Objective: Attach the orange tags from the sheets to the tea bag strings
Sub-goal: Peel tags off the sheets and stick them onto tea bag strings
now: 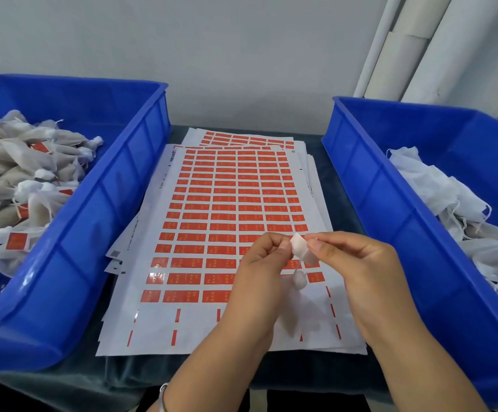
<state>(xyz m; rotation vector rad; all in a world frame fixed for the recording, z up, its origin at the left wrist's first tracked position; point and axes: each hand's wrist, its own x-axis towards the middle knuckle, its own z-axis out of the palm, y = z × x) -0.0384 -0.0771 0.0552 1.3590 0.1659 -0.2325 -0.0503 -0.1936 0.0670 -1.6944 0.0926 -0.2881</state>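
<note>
While held up between both hands: tag [301, 249], pale backing side up, folded a little, just above the lower rows of the top sheet [227, 203].
Left hand [259, 263]: fingers curled, thumb and forefinger pinching the left edge of the tag.
Right hand [357, 260]: fingers curled too, pinching the right edge.
String [294, 267]: thin, blurred, hanging under the tag to a small white knot or bag end; cannot tell if already inside the fold.
Handling, as a judgement: very light, thin, flexible, sticky on one face; easy to crease or stick wrongly. Best taken by the edges with fingertips only, then pressed closed over the string.
Sheets: stacked on the counter [343, 185] between two bins.
Left bin [117, 203]: filled tea bags, some with orange tags.
Right bin [390, 203]: white bags, soft, loose strings.
</note>
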